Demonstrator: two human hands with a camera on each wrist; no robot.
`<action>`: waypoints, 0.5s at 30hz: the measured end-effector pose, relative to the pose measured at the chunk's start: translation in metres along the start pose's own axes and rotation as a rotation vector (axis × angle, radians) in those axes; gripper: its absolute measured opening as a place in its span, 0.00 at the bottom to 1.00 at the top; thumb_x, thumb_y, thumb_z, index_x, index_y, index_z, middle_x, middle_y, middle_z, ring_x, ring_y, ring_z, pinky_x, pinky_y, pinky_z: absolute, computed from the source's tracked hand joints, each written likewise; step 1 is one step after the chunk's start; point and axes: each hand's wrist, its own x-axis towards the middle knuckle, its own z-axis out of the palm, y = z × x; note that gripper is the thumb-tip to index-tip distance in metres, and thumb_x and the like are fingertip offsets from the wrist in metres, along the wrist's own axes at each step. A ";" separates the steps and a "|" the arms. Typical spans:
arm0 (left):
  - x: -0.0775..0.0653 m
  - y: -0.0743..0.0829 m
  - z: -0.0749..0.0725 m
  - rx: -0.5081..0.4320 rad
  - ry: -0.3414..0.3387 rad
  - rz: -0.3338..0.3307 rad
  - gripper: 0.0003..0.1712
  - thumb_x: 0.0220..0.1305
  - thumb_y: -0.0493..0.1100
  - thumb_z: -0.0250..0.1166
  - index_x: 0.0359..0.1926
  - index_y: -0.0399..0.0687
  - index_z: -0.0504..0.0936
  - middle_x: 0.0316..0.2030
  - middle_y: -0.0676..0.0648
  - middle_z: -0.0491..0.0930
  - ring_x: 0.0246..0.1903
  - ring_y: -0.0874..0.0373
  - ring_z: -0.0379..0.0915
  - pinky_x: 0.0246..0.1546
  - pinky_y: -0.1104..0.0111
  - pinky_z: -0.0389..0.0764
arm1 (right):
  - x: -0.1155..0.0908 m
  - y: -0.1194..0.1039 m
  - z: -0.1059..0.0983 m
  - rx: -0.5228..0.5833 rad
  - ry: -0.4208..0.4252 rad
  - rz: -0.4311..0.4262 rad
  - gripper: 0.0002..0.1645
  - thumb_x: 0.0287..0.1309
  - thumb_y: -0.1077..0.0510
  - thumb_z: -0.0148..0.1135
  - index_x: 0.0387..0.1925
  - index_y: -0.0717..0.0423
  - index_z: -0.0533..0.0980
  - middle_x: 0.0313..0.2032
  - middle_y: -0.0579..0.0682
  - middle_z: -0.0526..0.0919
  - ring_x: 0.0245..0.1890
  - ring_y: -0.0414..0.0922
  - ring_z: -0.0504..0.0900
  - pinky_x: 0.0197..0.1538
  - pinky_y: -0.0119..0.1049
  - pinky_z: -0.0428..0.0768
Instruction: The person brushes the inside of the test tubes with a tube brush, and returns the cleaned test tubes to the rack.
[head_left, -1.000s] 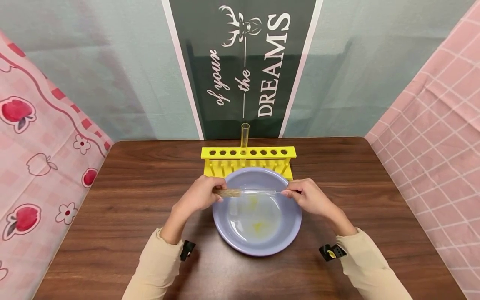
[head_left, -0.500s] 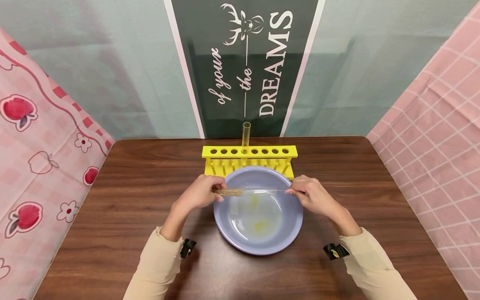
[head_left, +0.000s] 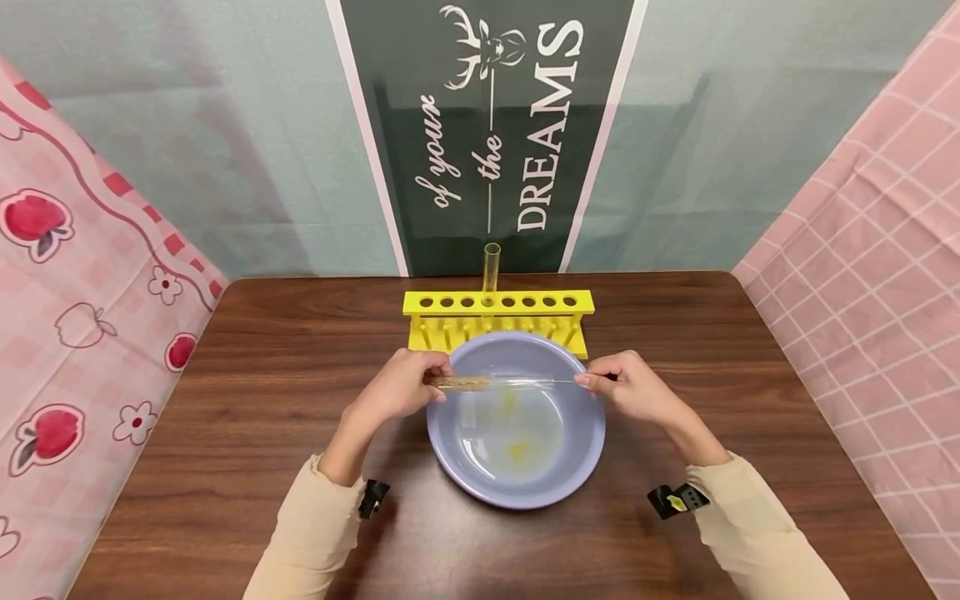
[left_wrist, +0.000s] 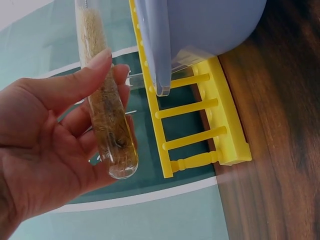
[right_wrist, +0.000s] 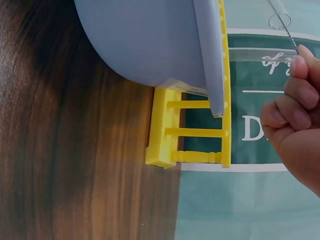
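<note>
My left hand grips a clear test tube near its rounded bottom, holding it sideways over the basin. Inside the tube lies the tan bristle head of a test tube brush, filling the closed end in the left wrist view. At the other side, my right hand pinches the brush's thin twisted wire between thumb and forefinger, just outside the tube mouth. Below both hands stands a lavender basin with cloudy liquid and yellowish patches in it.
Behind the basin is a yellow test tube rack, partly hidden by the basin's far rim. One upright test tube stands in it. All rest on a dark wooden table, with printed cloths around its back and sides.
My right hand has moved slightly right, drawing the brush wire a little outward. The bristle head has slid a short way toward the tube mouth. My left hand stays about where it was.
</note>
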 end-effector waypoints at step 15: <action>-0.004 -0.003 0.002 -0.006 0.038 0.012 0.11 0.44 0.29 0.70 0.26 0.45 0.77 0.22 0.52 0.74 0.25 0.59 0.68 0.29 0.68 0.71 | -0.002 0.005 0.011 0.045 -0.028 0.096 0.11 0.57 0.66 0.57 0.20 0.57 0.74 0.16 0.47 0.70 0.17 0.35 0.63 0.21 0.30 0.63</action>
